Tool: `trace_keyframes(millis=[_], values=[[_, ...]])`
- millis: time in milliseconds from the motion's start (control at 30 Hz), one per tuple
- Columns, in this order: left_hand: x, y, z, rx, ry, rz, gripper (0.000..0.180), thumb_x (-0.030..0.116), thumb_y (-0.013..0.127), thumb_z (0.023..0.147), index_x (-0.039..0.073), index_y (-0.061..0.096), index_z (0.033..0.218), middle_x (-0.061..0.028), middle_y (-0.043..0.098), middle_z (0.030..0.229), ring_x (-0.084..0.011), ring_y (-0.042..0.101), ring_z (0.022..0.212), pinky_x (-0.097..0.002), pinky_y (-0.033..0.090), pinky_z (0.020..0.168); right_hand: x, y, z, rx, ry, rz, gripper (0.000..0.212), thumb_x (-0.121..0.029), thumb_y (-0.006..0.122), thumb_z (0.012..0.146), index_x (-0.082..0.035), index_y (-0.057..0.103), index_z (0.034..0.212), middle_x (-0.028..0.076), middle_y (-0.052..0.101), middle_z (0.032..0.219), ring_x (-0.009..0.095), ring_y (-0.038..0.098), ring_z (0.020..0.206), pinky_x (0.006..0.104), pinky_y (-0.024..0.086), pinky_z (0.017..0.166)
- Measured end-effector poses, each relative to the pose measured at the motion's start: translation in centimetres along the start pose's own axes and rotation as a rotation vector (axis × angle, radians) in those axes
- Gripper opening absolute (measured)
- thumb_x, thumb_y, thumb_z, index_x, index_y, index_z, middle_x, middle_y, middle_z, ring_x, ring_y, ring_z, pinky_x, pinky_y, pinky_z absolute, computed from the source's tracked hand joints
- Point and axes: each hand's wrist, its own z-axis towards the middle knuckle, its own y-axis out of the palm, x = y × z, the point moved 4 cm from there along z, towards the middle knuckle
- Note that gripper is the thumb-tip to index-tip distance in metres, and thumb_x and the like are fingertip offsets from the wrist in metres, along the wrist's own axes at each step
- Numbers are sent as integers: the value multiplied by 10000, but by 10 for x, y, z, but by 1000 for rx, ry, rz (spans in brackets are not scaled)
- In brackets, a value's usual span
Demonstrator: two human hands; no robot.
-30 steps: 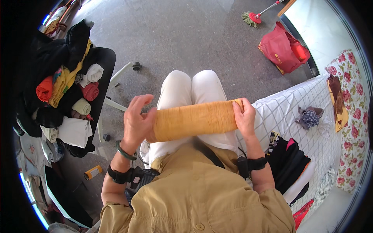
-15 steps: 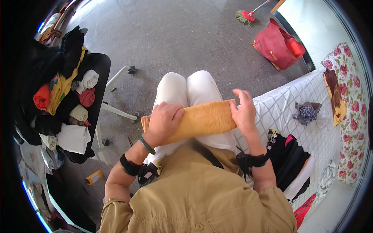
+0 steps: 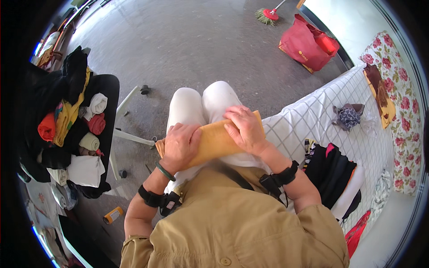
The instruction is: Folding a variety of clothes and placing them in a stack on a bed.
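An orange-yellow folded cloth [image 3: 216, 142] lies across my white-trousered lap as a long flat roll, its left end frayed or layered. My left hand [image 3: 181, 142] grips it near that left end, fingers curled over the far side and thumb on top. Over the right half, my right hand [image 3: 245, 131] holds the cloth too, its fingers bent over the upper edge and the thumb resting on the surface. The undersides of both hands are hidden.
A black chair [image 3: 111, 96] on my left is heaped with clothes, several of them rolled. To my right, a bed with a checked white sheet [image 3: 295, 118] bears a row of dark folded garments [image 3: 330, 172]. A red bag [image 3: 308, 47] and a mop [image 3: 268, 17] are beyond; an orange cylinder [image 3: 112, 215] lies on the floor.
My right hand has moved left from the cloth's right end to lie over its top. The left hand keeps its hold. The view has shifted slightly.
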Motion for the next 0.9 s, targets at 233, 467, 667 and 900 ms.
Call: trace_keyframes(millis=[233,467,667,900], values=[[1,-9,19,-406,-117,0,260,313,600,850,69,643,930,-172,639,776,-345,615,730,-428,478,667,13,-8,-8,43,81,-42,242,-196,660,788,-38,625,968,103,602,1058,313,554,987,400,455,853],[-29,0,13,-757,-372,-296,360,279,707,752,-33,684,930,-123,690,754,-142,640,639,-311,506,601,18,5,-9,-86,197,38,303,-318,691,736,-86,637,923,94,598,1023,295,557,994,414,467,843],[2,-8,28,-817,-342,-578,307,172,734,729,-80,667,893,-50,664,743,-84,588,661,-252,492,591,6,-16,-18,-205,142,24,417,-395,725,656,-94,649,934,95,619,977,293,559,992,409,468,795],[44,-31,63,-919,-47,-387,308,171,795,650,-67,667,798,-76,624,636,-79,552,591,-257,454,538,-19,-44,-20,-454,213,287,496,-364,736,644,-58,639,1023,135,655,908,311,613,899,414,463,776]])
